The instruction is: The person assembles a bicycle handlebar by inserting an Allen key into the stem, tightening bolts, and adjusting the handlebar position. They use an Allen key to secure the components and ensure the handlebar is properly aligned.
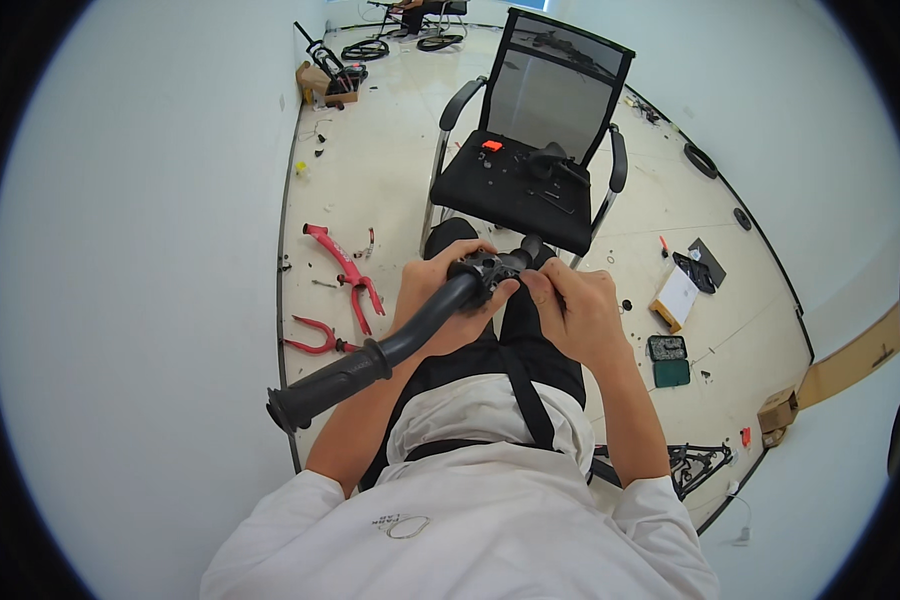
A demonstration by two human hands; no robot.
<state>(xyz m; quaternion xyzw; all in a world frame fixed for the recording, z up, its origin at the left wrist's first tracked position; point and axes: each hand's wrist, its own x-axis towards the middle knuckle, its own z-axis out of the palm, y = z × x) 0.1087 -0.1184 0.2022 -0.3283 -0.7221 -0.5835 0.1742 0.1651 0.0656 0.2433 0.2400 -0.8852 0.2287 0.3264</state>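
A black bicycle handlebar (418,325) slants across my lap, its ribbed rubber grip (335,385) pointing down to the left. My left hand (432,285) is closed round the bar's middle, where a dark metal clamp-like part (490,268) sits. The thumb and fingers press this part from both sides. My right hand (578,308) is closed in a pinch at the right side of the same part. Whatever lies between its fingertips is hidden or too small to name. Beyond the clamp, the bar's far end (532,244) reaches toward the chair.
Ahead stands a black office chair (515,190) with small parts and an orange piece (492,146) on its seat. Red bicycle forks (348,268) lie left. At right are a white box (675,298), a green case (671,372) and a black frame (705,465). Another person (412,15) is far back.
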